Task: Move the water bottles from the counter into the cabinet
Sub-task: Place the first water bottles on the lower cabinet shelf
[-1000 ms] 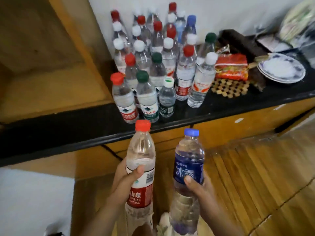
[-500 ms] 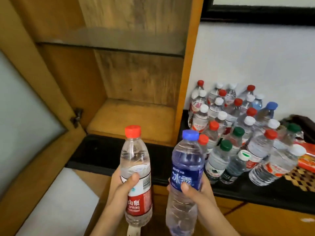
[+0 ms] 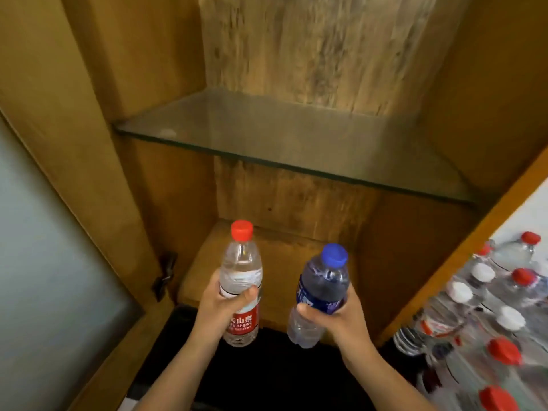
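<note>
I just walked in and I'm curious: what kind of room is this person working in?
Probably a home or guest room, though I can't be sure. An open wooden cabinet with a glass shelf stands on a black counter, beside a crowd of capped plastic water bottles. No machinery or shop fittings show.

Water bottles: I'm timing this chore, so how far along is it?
Barely started: no bottle shows on the cabinet's glass shelf or wooden floor. In hand: the left hand holds a red-capped bottle, the right hand a blue-capped bottle, both before the opening. Left: the crowd of bottles on the counter.
</note>
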Demonstrator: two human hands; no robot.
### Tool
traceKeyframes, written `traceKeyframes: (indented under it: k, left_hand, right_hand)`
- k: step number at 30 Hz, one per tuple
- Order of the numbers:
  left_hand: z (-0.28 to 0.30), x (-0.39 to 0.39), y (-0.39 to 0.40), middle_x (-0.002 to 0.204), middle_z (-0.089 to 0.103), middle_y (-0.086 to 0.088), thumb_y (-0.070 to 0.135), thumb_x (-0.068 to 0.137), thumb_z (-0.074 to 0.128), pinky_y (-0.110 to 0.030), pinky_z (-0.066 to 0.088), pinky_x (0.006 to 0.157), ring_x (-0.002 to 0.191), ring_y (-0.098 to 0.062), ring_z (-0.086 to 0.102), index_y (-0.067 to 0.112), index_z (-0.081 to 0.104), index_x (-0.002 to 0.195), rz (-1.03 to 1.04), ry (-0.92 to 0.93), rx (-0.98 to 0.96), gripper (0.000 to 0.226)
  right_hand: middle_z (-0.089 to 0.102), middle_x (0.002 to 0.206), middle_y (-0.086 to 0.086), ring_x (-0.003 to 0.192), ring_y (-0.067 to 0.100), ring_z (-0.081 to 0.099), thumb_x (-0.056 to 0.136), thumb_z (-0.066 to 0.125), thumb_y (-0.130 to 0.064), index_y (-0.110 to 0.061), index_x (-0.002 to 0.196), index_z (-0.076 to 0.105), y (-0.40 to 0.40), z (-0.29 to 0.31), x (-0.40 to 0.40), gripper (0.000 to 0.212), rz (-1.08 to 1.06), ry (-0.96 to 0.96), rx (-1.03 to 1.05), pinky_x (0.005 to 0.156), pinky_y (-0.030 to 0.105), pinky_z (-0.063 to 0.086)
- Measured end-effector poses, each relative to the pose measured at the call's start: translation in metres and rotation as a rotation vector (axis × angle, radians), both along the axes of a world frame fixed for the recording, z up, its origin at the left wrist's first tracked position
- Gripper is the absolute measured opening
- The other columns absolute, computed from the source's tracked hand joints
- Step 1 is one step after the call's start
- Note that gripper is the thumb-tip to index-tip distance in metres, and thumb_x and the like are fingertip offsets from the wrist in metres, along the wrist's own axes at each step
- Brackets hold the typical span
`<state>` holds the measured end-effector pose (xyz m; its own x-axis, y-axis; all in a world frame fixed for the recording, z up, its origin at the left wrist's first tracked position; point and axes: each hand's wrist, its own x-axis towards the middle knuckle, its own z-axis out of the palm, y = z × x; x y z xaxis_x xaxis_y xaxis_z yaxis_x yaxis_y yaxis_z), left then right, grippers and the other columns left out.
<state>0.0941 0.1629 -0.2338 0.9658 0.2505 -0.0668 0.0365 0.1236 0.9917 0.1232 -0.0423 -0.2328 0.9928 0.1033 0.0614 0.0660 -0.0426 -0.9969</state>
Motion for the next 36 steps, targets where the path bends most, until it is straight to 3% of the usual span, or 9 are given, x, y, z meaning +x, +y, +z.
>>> traceKeyframes:
  k: [4,9,12,15,22,24,27,31,36]
  left_hand:
    - [-0.030,0.050,0.027,0.085,0.068,0.009,-0.003,0.064,0.079,-0.009,0.047,0.056,0.075,-0.001,0.065,0.029,0.055,0.094,0.069,0.012,0.073,0.050]
    - [-0.059,0.089,0.049,0.076,0.070,0.026,-0.007,0.063,0.077,-0.004,0.048,0.058,0.072,0.010,0.065,0.030,0.057,0.090,0.158,-0.006,0.085,0.050]
    - [-0.073,0.098,0.059,0.089,0.072,0.009,-0.004,0.060,0.080,-0.015,0.052,0.071,0.084,0.001,0.067,0.027,0.061,0.096,0.218,-0.003,0.102,0.051]
    - [-0.076,0.106,0.063,0.107,0.065,-0.016,0.000,0.058,0.084,-0.047,0.049,0.092,0.103,-0.026,0.062,0.008,0.059,0.108,0.261,-0.001,0.118,0.056]
    - [-0.086,0.112,0.059,0.110,0.064,-0.004,0.061,0.038,0.078,-0.051,0.043,0.095,0.109,-0.025,0.057,0.014,0.057,0.116,0.331,0.042,0.393,0.093]
    - [-0.093,0.109,0.058,0.113,0.062,-0.007,0.054,0.039,0.082,-0.052,0.043,0.096,0.111,-0.027,0.056,0.012,0.055,0.119,0.335,0.049,0.395,0.094]
    - [-0.110,0.096,0.056,0.130,0.051,-0.010,0.020,0.051,0.089,-0.045,0.042,0.102,0.123,-0.028,0.049,0.014,0.040,0.134,0.320,0.118,0.310,0.097]
    - [-0.131,0.088,0.050,0.126,0.052,-0.007,0.004,0.060,0.083,-0.039,0.039,0.104,0.122,-0.025,0.049,0.013,0.047,0.131,0.353,0.133,0.351,0.080]
    - [-0.138,0.107,0.056,0.127,0.054,-0.008,0.008,0.069,0.078,-0.034,0.038,0.103,0.123,-0.021,0.048,0.009,0.047,0.131,0.371,0.132,0.412,0.069]
  right_hand:
    - [0.064,0.106,0.004,0.096,0.014,0.062,0.038,0.093,-0.012,-0.029,0.097,0.056,0.032,-0.023,0.048,0.071,-0.038,-0.018,-0.111,0.082,0.024,0.050]
    - [0.065,0.111,0.012,0.103,0.027,0.062,0.044,0.090,-0.008,-0.016,0.108,0.057,0.059,-0.048,0.099,0.072,0.019,0.043,-0.159,0.089,0.039,0.050]
    - [0.069,0.098,0.000,0.089,0.010,0.067,0.043,0.087,-0.010,-0.017,0.103,0.058,0.072,-0.057,0.113,0.067,0.066,0.077,-0.176,0.075,0.019,0.051]
    - [0.068,0.097,-0.001,0.082,0.001,0.065,0.044,0.083,-0.011,-0.016,0.103,0.057,0.083,-0.062,0.120,0.065,0.109,0.096,-0.181,0.072,0.013,0.049]
    - [0.062,0.108,0.005,0.084,-0.005,0.063,0.063,0.073,0.016,-0.006,0.121,0.048,0.093,-0.072,0.128,0.067,0.156,0.114,-0.107,0.075,0.010,0.049]
    - [0.058,0.115,0.004,0.093,-0.005,0.059,0.065,0.071,0.016,-0.006,0.128,0.042,0.093,-0.076,0.123,0.073,0.152,0.125,-0.095,0.077,0.007,0.046]
    - [0.052,0.118,-0.007,0.099,-0.005,0.051,0.066,0.072,0.014,-0.016,0.128,0.036,0.094,-0.088,0.113,0.078,0.103,0.166,-0.118,0.076,0.001,0.042]
    - [0.048,0.131,0.005,0.109,0.011,0.050,0.062,0.079,0.005,-0.018,0.127,0.037,0.100,-0.113,0.102,0.081,0.071,0.280,-0.170,0.085,0.014,0.043]
    - [0.059,0.116,0.012,0.109,0.029,0.057,0.059,0.081,0.003,-0.026,0.107,0.049,0.118,-0.130,0.111,0.065,-0.072,0.154,-0.230,0.098,0.048,0.044]
